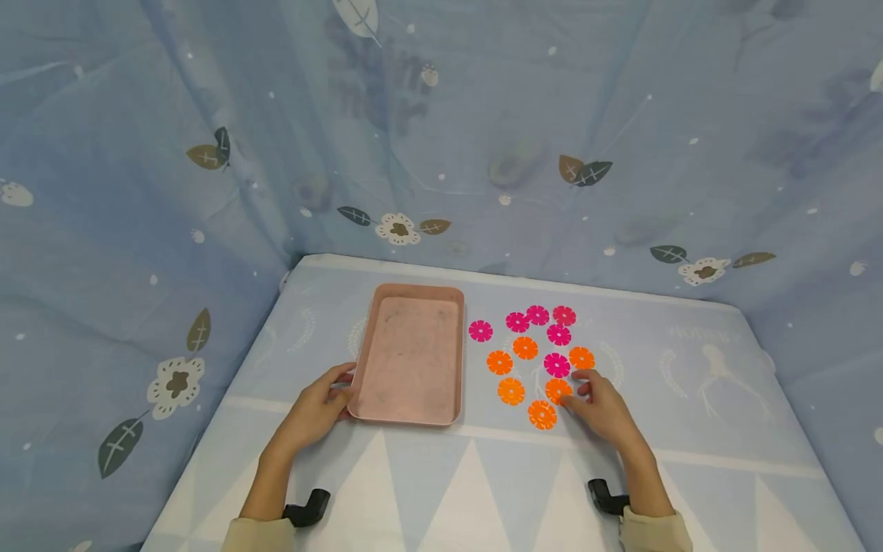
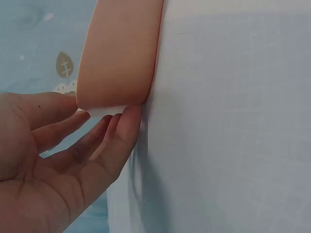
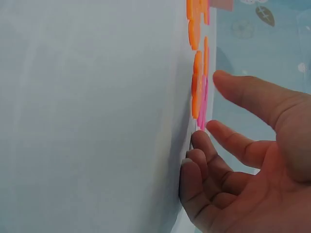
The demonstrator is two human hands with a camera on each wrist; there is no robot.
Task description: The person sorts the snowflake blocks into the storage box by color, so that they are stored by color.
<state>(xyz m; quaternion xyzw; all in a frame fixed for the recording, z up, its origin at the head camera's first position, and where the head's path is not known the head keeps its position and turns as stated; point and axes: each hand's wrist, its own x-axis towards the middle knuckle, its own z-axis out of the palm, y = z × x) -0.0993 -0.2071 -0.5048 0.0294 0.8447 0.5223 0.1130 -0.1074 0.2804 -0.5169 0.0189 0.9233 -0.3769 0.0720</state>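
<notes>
A shallow pink rectangular tray [image 1: 410, 360] lies on the cloth-covered table. My left hand [image 1: 317, 406] is at its near left corner, fingertips touching the outside of the wall. In the left wrist view, relaxed fingers [image 2: 129, 119] meet the tray's wall [image 2: 119, 63] near the table. Right of the tray lie several orange and magenta flat, notched discs. My right hand [image 1: 600, 406] is beside an orange disc [image 1: 556, 390], fingertips right at its edge. The right wrist view shows that hand [image 3: 257, 150] with thumb and index finger apart, nothing between them, other fingertips against the cloth.
Magenta discs [image 1: 480, 330] lie mostly toward the back, orange discs [image 1: 511, 392] mostly toward the front. Patterned blue curtains [image 1: 469, 138] stand behind the table and along both sides. A black band-like mount [image 1: 306, 509] is on each wrist.
</notes>
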